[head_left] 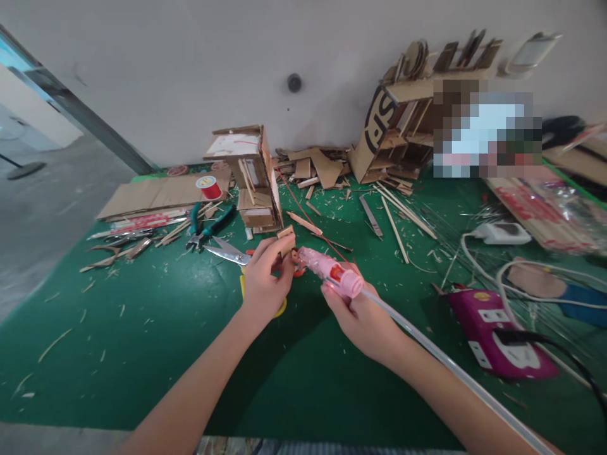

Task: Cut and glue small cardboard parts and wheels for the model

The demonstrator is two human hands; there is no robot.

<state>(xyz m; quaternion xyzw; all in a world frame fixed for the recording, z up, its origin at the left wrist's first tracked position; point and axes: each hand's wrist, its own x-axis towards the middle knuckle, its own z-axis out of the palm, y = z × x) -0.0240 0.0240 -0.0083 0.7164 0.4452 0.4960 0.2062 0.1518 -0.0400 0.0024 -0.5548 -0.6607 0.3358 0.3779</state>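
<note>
My right hand (pixel 363 316) is wrapped round a pink hot glue gun (pixel 325 265), with a long clear glue stick (pixel 427 344) trailing from its back end over my forearm. The fingers of my left hand (pixel 268 275) pinch a small cardboard piece (pixel 286 235). The gun's nozzle end is close to that piece; whether they touch I cannot tell. Beneath my left hand lie scissors (pixel 230 251) with yellow handles, partly hidden. Just beyond stands a small cardboard cabinet model (pixel 258 183), upright, and a wooden pencil (pixel 304 223) rests to its right.
Green-handled pliers (pixel 208 227) and a red thread spool (pixel 209 188) lie left. At the back are cardboard scraps (pixel 317 167) and a larger cardboard shelf (pixel 379 136). A utility knife (pixel 371 217), thin sticks (pixel 403 212) and a purple power strip (pixel 497 335) with cables occupy the right.
</note>
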